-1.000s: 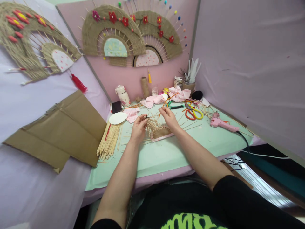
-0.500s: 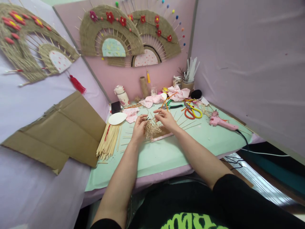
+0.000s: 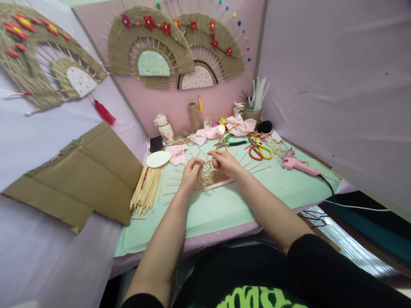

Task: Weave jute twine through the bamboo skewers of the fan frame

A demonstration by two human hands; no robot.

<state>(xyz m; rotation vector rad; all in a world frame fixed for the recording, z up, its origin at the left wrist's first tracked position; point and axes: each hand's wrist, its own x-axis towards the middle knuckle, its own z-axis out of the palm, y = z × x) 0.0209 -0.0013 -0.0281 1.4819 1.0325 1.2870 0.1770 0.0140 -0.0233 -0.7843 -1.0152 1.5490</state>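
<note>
My left hand (image 3: 192,173) is closed in a pinch at a loose bundle of tan twine (image 3: 205,176). Close to its right, my right hand (image 3: 226,163) is also pinched, and a strand of the twine seems to run between the two hands. Both hands are over a half-round brown cardboard piece (image 3: 220,176) with a pink-dotted lower edge. Thin bamboo sticks (image 3: 257,167) fan out from this piece on both sides. A small dark bit shows at the left fingertips, too small to name. My fingers partly hide the twine.
At left lie a bundle of bamboo sticks (image 3: 146,190), a white oval (image 3: 158,159) and a large cardboard sheet (image 3: 80,175). Scissors (image 3: 263,150), pliers (image 3: 236,143) and a pink glue gun (image 3: 300,164) lie to the right. Behind stand a bottle (image 3: 165,129) and a cardboard tube (image 3: 193,117).
My left hand has shifted slightly right, toward the right hand, and its fingers have closed tighter. The right hand's fingers have curled in a little. The cardboard piece stays in place.
</note>
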